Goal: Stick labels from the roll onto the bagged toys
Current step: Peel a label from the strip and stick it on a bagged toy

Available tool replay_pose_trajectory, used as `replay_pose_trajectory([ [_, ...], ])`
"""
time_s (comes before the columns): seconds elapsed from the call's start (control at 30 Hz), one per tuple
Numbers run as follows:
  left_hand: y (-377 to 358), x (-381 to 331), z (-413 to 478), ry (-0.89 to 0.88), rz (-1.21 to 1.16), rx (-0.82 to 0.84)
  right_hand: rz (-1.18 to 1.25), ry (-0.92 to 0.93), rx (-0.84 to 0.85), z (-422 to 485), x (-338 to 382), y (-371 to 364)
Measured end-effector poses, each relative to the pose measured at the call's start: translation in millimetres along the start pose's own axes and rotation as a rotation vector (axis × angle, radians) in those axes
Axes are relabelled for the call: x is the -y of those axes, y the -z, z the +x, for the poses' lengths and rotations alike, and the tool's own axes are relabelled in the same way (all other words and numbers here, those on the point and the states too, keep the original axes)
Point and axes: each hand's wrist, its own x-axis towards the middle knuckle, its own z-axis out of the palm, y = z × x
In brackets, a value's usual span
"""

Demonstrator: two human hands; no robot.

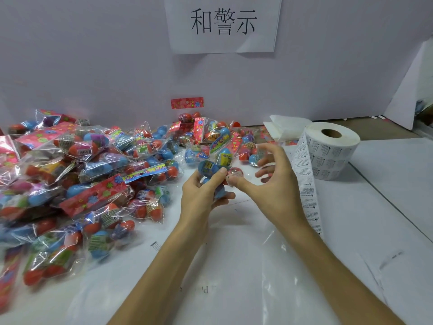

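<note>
My left hand (203, 191) grips a clear bag of blue and red toy eggs (214, 167) just above the white table. My right hand (273, 181) touches the same bag with its thumb, which presses a small label (233, 178) onto the plastic; its other fingers are spread and relaxed. The white label roll (332, 150) stands to the right of my right hand. A printed strip (307, 184) trails from the roll toward me, behind my right wrist.
A large heap of bagged toys (77, 179) covers the left half of the table, with more bags (210, 132) at the back centre. A paper sign (222, 22) hangs on the wall. Folded white paper (284, 126) lies behind the roll.
</note>
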Motion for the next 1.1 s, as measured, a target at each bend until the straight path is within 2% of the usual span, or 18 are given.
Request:
replay_pose_trajectory([
  [0.1, 0.6, -1.2, 1.2, -0.005, -0.03, 0.024, 0.15, -0.139, 0.106, 6.1, -3.1, 4.2],
  [0.2, 0.1, -2.8, 0.5, 0.002, -0.045, 0.06, 0.259, -0.136, 0.19, 7.8, -2.5, 6.0],
  [0.37, -1.8, -3.4, -3.7, -0.018, -0.013, 0.157, 0.283, -0.109, 0.17, 3.1, -4.0, -0.7],
  [0.63, -0.7, -4.0, -2.4, -0.006, 0.025, 0.138, 0.4, -0.147, 0.21, 5.3, -4.0, 4.2],
  [0.77, 1.1, -3.9, -1.2, 0.012, 0.001, 0.156, 0.5, -0.247, 0.212, 6.7, -2.0, 5.1],
  [1.0, 1.3, -3.3, -2.1, -0.029, 0.016, 0.144, 0.353, -0.107, 0.181, 3.3, -1.5, 2.1],
  [1.1, 1.0, -3.0, -2.5, -0.021, 0.003, 0.15, 0.385, -0.117, 0.207, 4.3, -2.3, 3.0],
])
